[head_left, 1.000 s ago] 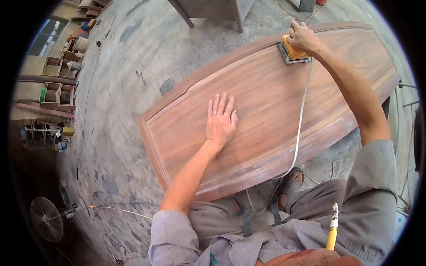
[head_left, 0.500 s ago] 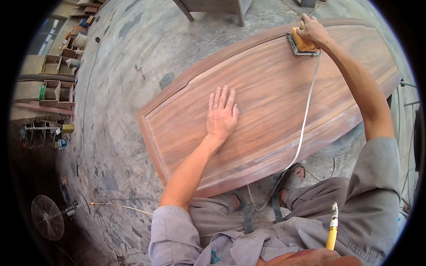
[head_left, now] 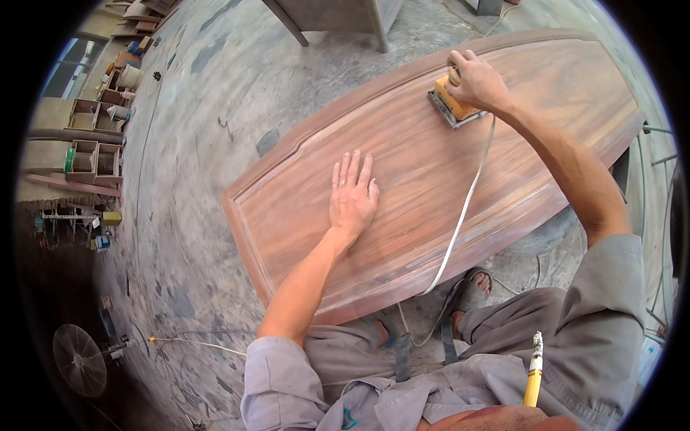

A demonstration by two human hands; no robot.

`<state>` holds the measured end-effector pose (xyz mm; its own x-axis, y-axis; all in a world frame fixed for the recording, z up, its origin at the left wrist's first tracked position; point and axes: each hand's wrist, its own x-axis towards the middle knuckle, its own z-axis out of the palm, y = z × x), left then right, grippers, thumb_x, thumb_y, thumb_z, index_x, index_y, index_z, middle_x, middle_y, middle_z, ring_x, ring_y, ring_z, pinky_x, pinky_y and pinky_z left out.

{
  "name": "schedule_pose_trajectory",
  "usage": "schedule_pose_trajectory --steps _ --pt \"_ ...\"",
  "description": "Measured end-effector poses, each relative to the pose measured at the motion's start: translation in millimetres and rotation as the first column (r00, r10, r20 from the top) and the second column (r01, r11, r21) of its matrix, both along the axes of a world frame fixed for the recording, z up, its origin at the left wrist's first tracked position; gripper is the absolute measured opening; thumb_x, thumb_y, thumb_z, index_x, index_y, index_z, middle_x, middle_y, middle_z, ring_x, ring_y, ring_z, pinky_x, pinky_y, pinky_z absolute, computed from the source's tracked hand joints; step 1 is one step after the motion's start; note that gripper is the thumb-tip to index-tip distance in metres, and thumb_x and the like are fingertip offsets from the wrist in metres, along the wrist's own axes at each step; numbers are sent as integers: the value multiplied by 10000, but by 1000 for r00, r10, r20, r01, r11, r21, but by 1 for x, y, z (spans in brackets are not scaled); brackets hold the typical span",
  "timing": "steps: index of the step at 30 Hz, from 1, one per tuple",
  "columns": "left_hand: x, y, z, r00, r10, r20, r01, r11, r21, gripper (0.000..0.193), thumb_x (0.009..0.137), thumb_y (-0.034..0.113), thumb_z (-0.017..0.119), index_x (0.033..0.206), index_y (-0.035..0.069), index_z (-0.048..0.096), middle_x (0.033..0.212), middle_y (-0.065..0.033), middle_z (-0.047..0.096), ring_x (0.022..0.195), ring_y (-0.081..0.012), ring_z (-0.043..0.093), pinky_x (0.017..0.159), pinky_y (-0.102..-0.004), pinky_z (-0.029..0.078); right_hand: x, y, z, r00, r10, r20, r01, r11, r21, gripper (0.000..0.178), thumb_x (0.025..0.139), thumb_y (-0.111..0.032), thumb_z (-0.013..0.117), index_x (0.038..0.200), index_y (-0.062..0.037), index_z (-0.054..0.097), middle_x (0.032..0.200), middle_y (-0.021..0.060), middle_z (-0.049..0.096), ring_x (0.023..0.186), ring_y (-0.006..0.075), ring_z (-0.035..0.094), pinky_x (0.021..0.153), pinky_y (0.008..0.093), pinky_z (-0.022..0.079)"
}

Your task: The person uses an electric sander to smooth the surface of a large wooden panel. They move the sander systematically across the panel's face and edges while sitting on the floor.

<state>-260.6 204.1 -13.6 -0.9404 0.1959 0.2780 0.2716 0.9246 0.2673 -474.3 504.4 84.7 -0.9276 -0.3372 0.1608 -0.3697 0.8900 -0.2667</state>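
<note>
A large brown wooden panel (head_left: 417, 187) with a raised moulded border lies in front of me, curved by the fisheye. Flat on its left half rests my left hand (head_left: 353, 197), fingers stretched out and holding nothing. My right hand (head_left: 476, 80) grips a yellow electric sander (head_left: 451, 99), whose flat square pad sits on the panel toward its far edge. From the sander a white cord (head_left: 460, 215) runs back over the panel and down past its near edge. Dust whitens my left fingers and parts of the wood.
My sandalled foot (head_left: 473, 291) stands close to the panel's near edge, with loose cord around it. A lit cigarette (head_left: 534, 370) juts up at the bottom. Grey furniture legs (head_left: 379, 29) stand beyond the panel. A round fan (head_left: 79, 360) and wooden boxes (head_left: 85, 159) are at the left.
My right hand has moved the sander left and nearer to me across the panel, turning it somewhat. The cord has shifted left with it. My left hand stays flat in nearly the same place.
</note>
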Motion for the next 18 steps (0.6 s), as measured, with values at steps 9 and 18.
schedule_pose_trajectory --steps 9,18 --pt "-8 11 -4 1000 -8 -13 8 1000 1 530 980 193 549 1492 66 495 1575 -177 419 1488 -361 340 1242 -508 242 -27 76 -8 958 -279 -62 285 951 120 491 903 -340 677 1278 -72 508 1231 244 587 1108 481 613 914 533 536" --pt "-6 3 -13 999 -37 -24 36 999 -36 537 977 207 549 1492 68 494 1560 -195 439 1484 -361 353 1242 -510 240 88 -30 -1 995 96 1 -96 995 -26 457 837 -287 747 1215 -99 574 1198 192 604 1096 454 629 920 515 553"
